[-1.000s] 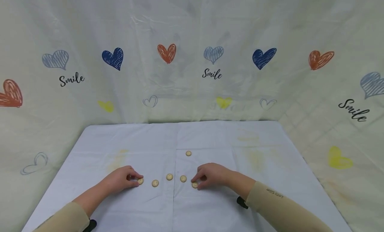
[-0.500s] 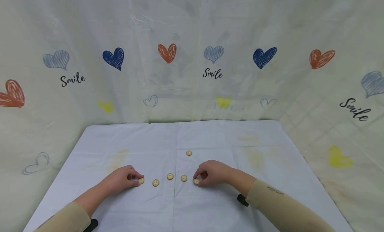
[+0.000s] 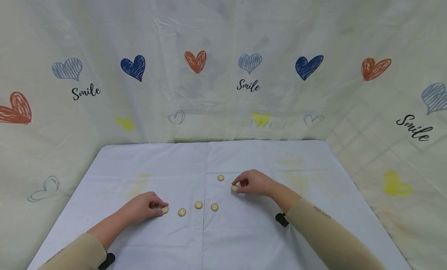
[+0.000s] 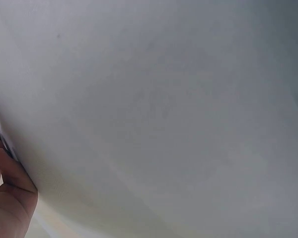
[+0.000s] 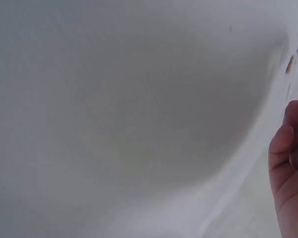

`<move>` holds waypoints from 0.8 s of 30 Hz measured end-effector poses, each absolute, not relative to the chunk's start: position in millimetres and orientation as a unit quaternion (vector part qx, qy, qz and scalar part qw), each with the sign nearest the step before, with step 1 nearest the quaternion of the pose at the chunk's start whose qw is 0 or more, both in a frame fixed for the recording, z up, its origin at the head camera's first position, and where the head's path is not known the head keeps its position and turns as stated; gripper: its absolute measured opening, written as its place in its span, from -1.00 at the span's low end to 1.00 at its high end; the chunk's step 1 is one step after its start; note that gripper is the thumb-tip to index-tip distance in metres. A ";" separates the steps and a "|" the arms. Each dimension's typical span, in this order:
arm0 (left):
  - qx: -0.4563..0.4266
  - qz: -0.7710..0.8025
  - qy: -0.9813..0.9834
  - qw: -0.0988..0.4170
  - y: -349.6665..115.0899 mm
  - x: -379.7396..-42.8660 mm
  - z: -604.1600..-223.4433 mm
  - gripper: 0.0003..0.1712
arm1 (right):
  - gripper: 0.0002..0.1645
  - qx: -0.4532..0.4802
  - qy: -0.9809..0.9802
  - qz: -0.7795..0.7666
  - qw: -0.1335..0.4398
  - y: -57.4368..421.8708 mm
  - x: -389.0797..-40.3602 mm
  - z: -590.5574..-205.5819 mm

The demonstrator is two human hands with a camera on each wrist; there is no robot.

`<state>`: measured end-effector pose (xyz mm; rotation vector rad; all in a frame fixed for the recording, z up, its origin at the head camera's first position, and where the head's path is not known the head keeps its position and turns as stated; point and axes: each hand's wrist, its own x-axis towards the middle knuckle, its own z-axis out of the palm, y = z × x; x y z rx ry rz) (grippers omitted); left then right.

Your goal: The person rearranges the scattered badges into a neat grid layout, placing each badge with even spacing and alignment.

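Note:
In the head view my left hand (image 3: 142,208) pinches a small round tan button (image 3: 165,210) between thumb and fingertips at the left end of a curved row. My right hand (image 3: 256,184) grips another tan button (image 3: 234,188) by its edge, low over the cloth on the right side. Three similar buttons lie between the hands: one to the left (image 3: 182,212), a middle one (image 3: 198,205) and a right one (image 3: 214,207). Farther back, a lone button (image 3: 220,177) lies left of my right fingertips. Both wrist views catch only part of each hand at the edge.
A white cloth (image 3: 244,239) with creases and yellowish stains covers the table. Behind it hangs a pale curtain (image 3: 223,103) printed with hearts and "Smile". Dark wrist devices show under both sleeves, one by the right cuff (image 3: 281,219).
My right hand has moved away from me and slightly right, carrying its button from the row's right end to near the lone far button. My left hand stays on its button.

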<state>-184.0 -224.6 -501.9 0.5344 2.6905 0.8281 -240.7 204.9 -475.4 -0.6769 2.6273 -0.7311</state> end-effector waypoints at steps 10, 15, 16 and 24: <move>0.173 0.289 0.929 0.151 -225.3 -183.8 -501.6 -0.71 | -0.75 -0.161 0.944 -0.234 0.169 199.1 -270.1 -482.7; 0.173 0.292 0.928 0.152 -223.6 -183.3 -499.8 -0.71 | -0.68 -0.153 0.949 -0.223 0.161 197.6 -273.9 -487.1; 0.173 0.293 0.928 0.152 -223.5 -183.3 -499.7 -0.71 | -0.67 -0.149 0.950 -0.224 0.161 197.5 -274.0 -487.5; 0.161 0.290 0.931 0.152 -224.5 -183.2 -501.0 -0.72 | -0.61 -0.139 0.946 -0.246 0.158 199.3 -274.0 -489.8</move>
